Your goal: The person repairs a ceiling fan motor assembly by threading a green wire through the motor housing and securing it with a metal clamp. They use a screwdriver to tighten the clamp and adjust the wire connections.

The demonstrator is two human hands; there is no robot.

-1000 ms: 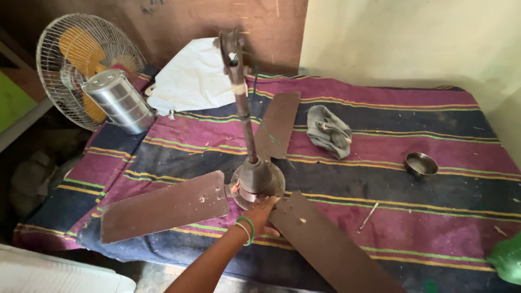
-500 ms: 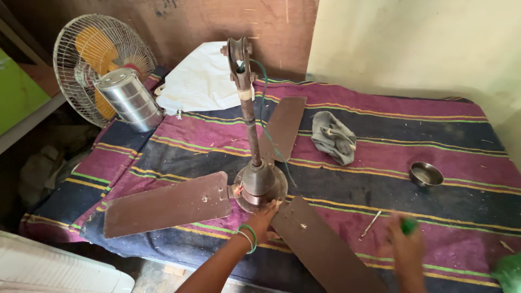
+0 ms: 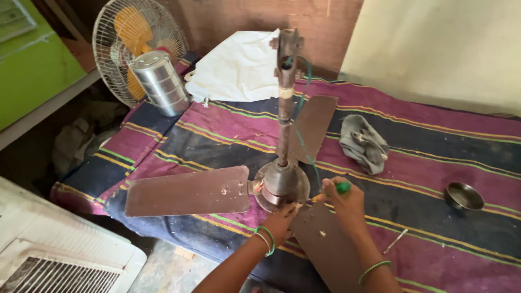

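Ceiling fan (image 3: 279, 182), brown and dusty, lying motor-down on the striped cloth (image 3: 423, 157) of the bed, downrod upright, 3 blades spread flat. Left hand (image 3: 282, 221) pressed on the fan's near blade root (image 3: 304, 209), fingers curled over its edge, nothing enclosed in that grip. Right hand (image 3: 344, 203) closed around a green-handled screwdriver (image 3: 334, 190), tip aimed at the blade root just right of the motor housing. Best done by seating the tip square in the screw head, pushing straight along the shaft, bracing the blade firmly with the left hand against slip. Relative to the fan: grey rag (image 3: 362, 144) to the right beyond the motor, small steel bowl (image 3: 463, 195) farther right, steel tiffin (image 3: 160, 81) behind left.
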